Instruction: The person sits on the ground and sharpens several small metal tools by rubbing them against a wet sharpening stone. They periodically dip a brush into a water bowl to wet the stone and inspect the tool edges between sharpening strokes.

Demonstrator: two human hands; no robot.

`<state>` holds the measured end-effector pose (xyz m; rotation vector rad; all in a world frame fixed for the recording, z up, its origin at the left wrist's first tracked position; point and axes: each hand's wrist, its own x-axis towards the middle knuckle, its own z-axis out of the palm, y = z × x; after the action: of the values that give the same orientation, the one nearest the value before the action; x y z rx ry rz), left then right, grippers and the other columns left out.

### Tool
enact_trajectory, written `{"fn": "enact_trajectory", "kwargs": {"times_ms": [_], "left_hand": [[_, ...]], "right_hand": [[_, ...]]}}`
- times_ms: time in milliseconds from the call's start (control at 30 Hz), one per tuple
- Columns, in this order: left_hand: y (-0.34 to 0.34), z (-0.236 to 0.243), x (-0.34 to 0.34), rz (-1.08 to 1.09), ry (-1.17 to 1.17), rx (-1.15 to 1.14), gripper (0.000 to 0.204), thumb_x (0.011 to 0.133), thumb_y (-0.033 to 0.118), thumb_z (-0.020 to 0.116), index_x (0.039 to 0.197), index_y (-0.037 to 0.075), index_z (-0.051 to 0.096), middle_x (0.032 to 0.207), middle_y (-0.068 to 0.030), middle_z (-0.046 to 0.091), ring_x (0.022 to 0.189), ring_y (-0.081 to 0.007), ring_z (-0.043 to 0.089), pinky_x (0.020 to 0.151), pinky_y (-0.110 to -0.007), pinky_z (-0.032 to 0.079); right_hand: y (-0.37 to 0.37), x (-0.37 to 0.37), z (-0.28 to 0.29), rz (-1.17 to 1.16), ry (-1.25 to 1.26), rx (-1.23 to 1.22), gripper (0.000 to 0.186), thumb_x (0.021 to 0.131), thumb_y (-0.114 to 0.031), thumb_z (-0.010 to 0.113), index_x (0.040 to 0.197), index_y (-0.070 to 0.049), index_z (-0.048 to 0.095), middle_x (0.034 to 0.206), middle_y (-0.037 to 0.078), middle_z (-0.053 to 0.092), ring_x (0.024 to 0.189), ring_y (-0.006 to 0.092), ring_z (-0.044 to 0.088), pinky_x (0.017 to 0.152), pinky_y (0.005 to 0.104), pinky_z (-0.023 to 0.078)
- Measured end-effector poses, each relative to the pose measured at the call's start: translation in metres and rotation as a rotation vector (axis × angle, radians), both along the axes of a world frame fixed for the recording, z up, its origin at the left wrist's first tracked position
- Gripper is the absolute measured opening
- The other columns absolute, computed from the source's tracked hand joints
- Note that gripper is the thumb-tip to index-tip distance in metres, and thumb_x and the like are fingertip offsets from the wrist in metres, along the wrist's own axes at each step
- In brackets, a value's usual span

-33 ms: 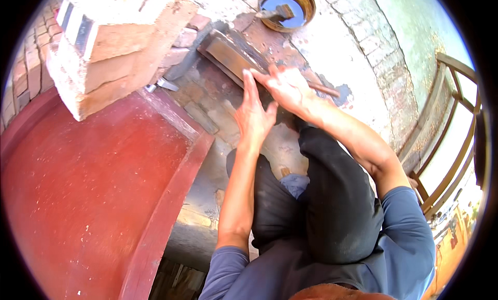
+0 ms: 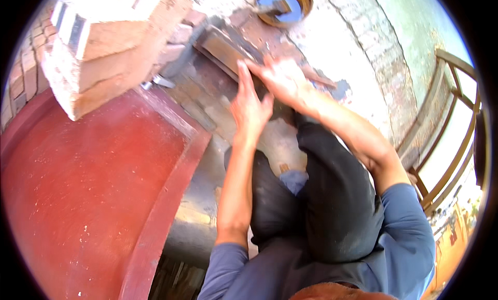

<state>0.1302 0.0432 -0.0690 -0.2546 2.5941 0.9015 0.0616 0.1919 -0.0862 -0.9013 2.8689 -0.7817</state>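
Note:
A long brown-grey block (image 2: 220,47), like a sharpening stone, lies slantwise on the ground ahead of my knees. My right hand (image 2: 284,81) is closed over a tool whose reddish-brown handle (image 2: 319,77) sticks out to its right. The tool's other end is hidden under my hands, so its kind cannot be told. My left hand (image 2: 248,105) reaches over the block's near side with fingers stretched and thumb apart. Its fingertips meet those of my right hand above the block. Beyond them stands a round bowl (image 2: 309,8) of water with a brush (image 2: 280,8) across it.
On the left is a large red panel (image 2: 98,186) with a raised rim. A pale brick-like block (image 2: 111,66) stands at its far end, beside small metal pieces (image 2: 163,82). Wooden slatted furniture (image 2: 443,139) stands at right. Worn brick paving (image 2: 363,35) surrounds the work.
Both hands and the reddish-brown handle have slid slightly away from me and a little left along the block. The whole view has shifted slightly too.

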Motion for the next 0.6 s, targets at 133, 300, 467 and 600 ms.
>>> {"fn": "enact_trajectory", "kwargs": {"times_ms": [133, 300, 467, 600], "left_hand": [[-0.006, -0.004, -0.02, -0.012, 0.12, -0.017, 0.116, 0.084, 0.033, 0.084, 0.172, 0.004, 0.015, 0.166, -0.0241, 0.045, 0.133, -0.0474, 0.062, 0.103, -0.051, 0.056], [0.002, -0.004, 0.005, -0.05, 0.104, -0.012, 0.118, 0.082, 0.028, 0.085, 0.173, 0.005, 0.014, 0.168, -0.0231, 0.043, 0.133, -0.0452, 0.063, 0.102, -0.051, 0.056], [-0.005, 0.004, -0.012, 0.003, 0.086, -0.007, 0.107, 0.088, 0.033, 0.081, 0.171, 0.004, 0.02, 0.164, -0.0256, 0.048, 0.132, -0.0458, 0.063, 0.104, -0.051, 0.055], [-0.001, 0.003, 0.009, -0.041, 0.014, 0.0, 0.118, 0.083, 0.03, 0.086, 0.172, 0.005, 0.014, 0.168, -0.0246, 0.042, 0.135, -0.047, 0.061, 0.104, -0.052, 0.056]], "right_hand": [[-0.012, -0.021, -0.002, 0.042, -0.05, 0.008, 0.036, 0.091, -0.014, 0.068, 0.126, -0.008, 0.074, 0.087, 0.023, 0.071, 0.073, 0.0374, 0.076, 0.058, 0.0461, 0.059], [0.005, 0.002, -0.006, 0.03, 0.016, 0.044, 0.041, 0.091, -0.014, 0.067, 0.131, -0.008, 0.073, 0.083, 0.021, 0.07, 0.068, 0.0373, 0.074, 0.056, 0.0468, 0.057], [-0.011, -0.013, 0.007, -0.011, -0.081, -0.007, 0.035, 0.09, -0.015, 0.066, 0.124, -0.007, 0.072, 0.082, 0.019, 0.071, 0.07, 0.0369, 0.074, 0.057, 0.0468, 0.057], [-0.002, 0.006, 0.012, 0.017, -0.112, 0.065, 0.043, 0.09, -0.012, 0.067, 0.132, -0.009, 0.071, 0.084, 0.023, 0.071, 0.073, 0.0375, 0.075, 0.061, 0.0462, 0.061]]}}
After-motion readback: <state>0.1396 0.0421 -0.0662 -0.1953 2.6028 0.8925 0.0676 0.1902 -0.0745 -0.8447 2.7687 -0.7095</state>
